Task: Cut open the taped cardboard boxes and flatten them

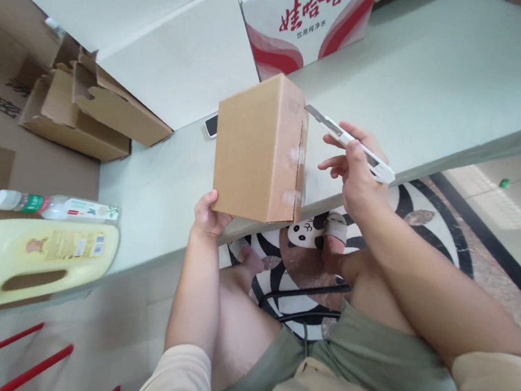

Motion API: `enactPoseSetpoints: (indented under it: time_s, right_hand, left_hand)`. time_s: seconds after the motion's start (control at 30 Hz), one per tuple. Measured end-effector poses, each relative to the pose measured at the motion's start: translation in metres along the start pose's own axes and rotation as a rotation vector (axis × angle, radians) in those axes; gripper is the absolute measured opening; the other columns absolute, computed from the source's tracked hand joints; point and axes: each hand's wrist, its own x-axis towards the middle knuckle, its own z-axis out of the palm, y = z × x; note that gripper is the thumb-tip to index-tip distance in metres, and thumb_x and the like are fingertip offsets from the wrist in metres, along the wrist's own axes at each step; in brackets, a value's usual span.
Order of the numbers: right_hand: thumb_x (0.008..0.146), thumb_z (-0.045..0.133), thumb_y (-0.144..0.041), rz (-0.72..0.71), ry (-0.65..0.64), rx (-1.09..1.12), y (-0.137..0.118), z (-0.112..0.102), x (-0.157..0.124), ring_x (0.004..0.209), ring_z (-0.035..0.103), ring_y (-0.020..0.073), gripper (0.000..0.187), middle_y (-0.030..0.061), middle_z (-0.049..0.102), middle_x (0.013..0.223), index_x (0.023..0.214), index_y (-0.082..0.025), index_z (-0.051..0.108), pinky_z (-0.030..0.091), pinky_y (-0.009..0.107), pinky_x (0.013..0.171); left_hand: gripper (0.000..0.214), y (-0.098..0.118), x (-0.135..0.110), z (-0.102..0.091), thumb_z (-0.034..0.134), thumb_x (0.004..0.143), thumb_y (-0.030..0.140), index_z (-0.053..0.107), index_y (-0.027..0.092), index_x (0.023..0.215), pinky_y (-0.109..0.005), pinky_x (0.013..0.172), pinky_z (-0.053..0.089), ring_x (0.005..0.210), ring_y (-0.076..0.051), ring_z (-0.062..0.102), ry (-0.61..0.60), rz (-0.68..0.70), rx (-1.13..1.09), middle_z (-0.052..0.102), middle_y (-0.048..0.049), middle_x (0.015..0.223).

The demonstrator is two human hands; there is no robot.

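A brown cardboard box (245, 150) stands tilted near the table's front edge. My left hand (211, 215) grips its lower left corner, thumb on the near face and the other fingers mostly hidden beneath. On the box's right side, strips of clear tape (295, 155) cross a dark seam. My right hand (360, 172) is closed around a white utility knife (363, 154) with its blade out. The blade tip points left and appears at or very near the box's upper right edge; contact is hard to tell.
Behind the box stand a white carton with red print (308, 25) and a large white box (187, 55). Opened cardboard boxes (82, 112), a clear bottle (57, 205) and a pale yellow jug (46, 259) are at left. A phone (211, 126) lies partly behind the box.
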Motion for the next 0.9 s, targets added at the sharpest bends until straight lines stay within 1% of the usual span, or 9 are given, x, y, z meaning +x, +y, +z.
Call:
enactPoseSetpoints:
  time_s: [0.1, 0.17, 0.3, 0.47, 0.6, 0.7, 0.8, 0.9]
  right_hand:
    - [0.098, 0.044, -0.068, -0.028, 0.0, -0.011, 0.001, 0.003, -0.002, 0.079, 0.076, 0.0168, 0.052, 0.0067, 0.073, 0.124, 0.133, -0.032, 0.06, 0.056, 0.029, 0.056]
    - [0.098, 0.047, -0.067, -0.068, 0.002, -0.024, 0.001, 0.006, -0.004, 0.074, 0.075, 0.0149, 0.052, 0.0071, 0.074, 0.123, 0.133, -0.031, 0.06, 0.055, 0.027, 0.054]
    - [0.096, 0.051, -0.065, -0.15, 0.01, -0.013, 0.002, 0.015, -0.006, 0.069, 0.072, 0.0126, 0.051, 0.0072, 0.076, 0.116, 0.129, -0.028, 0.061, 0.057, 0.026, 0.056]
    - [0.096, 0.054, -0.064, -0.153, 0.021, 0.02, 0.004, 0.021, -0.007, 0.06, 0.068, 0.0096, 0.049, 0.0061, 0.076, 0.114, 0.127, -0.028, 0.063, 0.06, 0.027, 0.06]
    - [0.097, 0.052, -0.063, -0.16, -0.004, 0.043, 0.005, 0.024, -0.01, 0.06, 0.067, 0.009, 0.048, 0.0057, 0.076, 0.113, 0.13, -0.029, 0.061, 0.059, 0.025, 0.057]
    - [0.098, 0.051, -0.062, -0.169, 0.0, 0.07, 0.005, 0.027, -0.012, 0.059, 0.066, 0.0085, 0.047, 0.0048, 0.075, 0.113, 0.132, -0.03, 0.059, 0.058, 0.025, 0.056]
    - [0.1, 0.048, -0.06, -0.189, 0.019, 0.075, 0.003, 0.03, -0.013, 0.053, 0.059, 0.0067, 0.045, 0.0039, 0.074, 0.112, 0.132, -0.031, 0.058, 0.056, 0.026, 0.054]
    - [0.101, 0.046, -0.059, -0.212, 0.044, 0.051, -0.001, 0.03, -0.014, 0.049, 0.052, 0.0058, 0.044, 0.0034, 0.074, 0.109, 0.132, -0.031, 0.058, 0.05, 0.025, 0.049]
  left_hand:
    - [0.052, -0.001, 0.0, 0.001, 0.074, 0.067, 0.061, 0.068, 0.019, 0.097, -0.053, 0.092, 0.062, 0.127, -0.042, 0.064, -0.018, 0.014, -0.021, 0.076, -0.0148, 0.094]
    - [0.049, -0.002, -0.002, 0.003, 0.075, 0.067, 0.058, 0.067, 0.019, 0.095, -0.051, 0.093, 0.062, 0.124, -0.041, 0.066, -0.012, 0.009, -0.052, 0.076, -0.0133, 0.093]
    - [0.046, -0.002, -0.005, 0.013, 0.078, 0.063, 0.052, 0.069, 0.018, 0.093, -0.046, 0.092, 0.062, 0.113, -0.037, 0.071, 0.037, 0.006, -0.131, 0.078, -0.0096, 0.09]
    - [0.047, -0.005, -0.005, 0.022, 0.079, 0.061, 0.05, 0.071, 0.018, 0.094, -0.044, 0.089, 0.062, 0.107, -0.036, 0.073, 0.098, 0.039, -0.187, 0.078, -0.0089, 0.09]
    - [0.044, -0.008, -0.004, 0.023, 0.073, 0.068, 0.05, 0.07, 0.018, 0.099, -0.042, 0.09, 0.061, 0.11, -0.034, 0.072, 0.14, 0.091, -0.191, 0.078, -0.0094, 0.095]
    - [0.044, -0.009, -0.004, 0.025, 0.069, 0.073, 0.051, 0.07, 0.018, 0.103, -0.037, 0.084, 0.061, 0.106, -0.031, 0.072, 0.171, 0.107, -0.195, 0.077, -0.0087, 0.096]
    - [0.047, -0.012, -0.005, 0.032, 0.068, 0.074, 0.052, 0.07, 0.018, 0.107, -0.035, 0.078, 0.059, 0.104, -0.03, 0.072, 0.172, 0.105, -0.215, 0.077, -0.0089, 0.097]
    - [0.048, -0.015, -0.006, 0.044, 0.066, 0.075, 0.053, 0.07, 0.019, 0.109, -0.034, 0.077, 0.058, 0.099, -0.028, 0.072, 0.154, 0.117, -0.247, 0.076, -0.0086, 0.101]
